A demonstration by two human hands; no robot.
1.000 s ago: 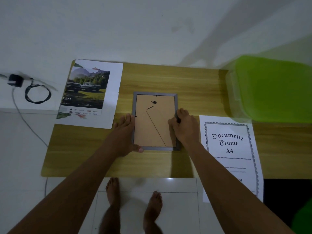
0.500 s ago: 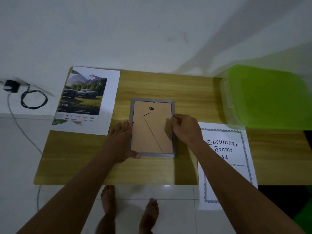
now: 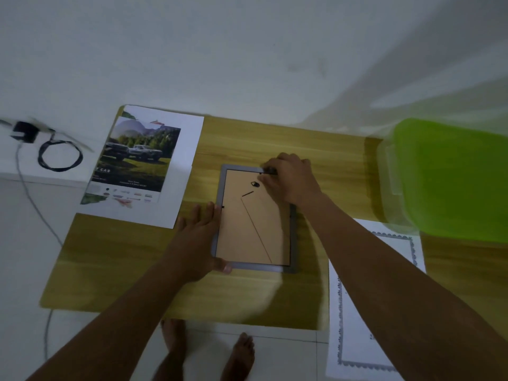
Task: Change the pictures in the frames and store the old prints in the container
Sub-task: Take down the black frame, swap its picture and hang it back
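Grey picture frame (image 3: 293, 243) lies face down on the worktop (image 3: 275, 138), left hand (image 3: 196, 239) flat and released along its 9 o'clock edge, while the right hand (image 3: 291, 178) has shifted from the 3 o'clock side to pinch the 12 o'clock clip (image 3: 270, 171), suggesting the backing (image 3: 247, 232) is being unfastened.

A yellow-brown wood-grain tabletop (image 3: 261, 138) carries a grey rectangular picture frame (image 3: 253, 229), lying back up, just right of the left hand (image 3: 196, 237) and partly beneath the right hand (image 3: 288, 180). Beyond and left of the left hand lies a white paper car print (image 3: 143, 160). Right of the right hand sits a clear plastic container with a green lid (image 3: 453, 177). Under the right forearm, a white bordered certificate sheet (image 3: 354, 325) overhangs the near edge.
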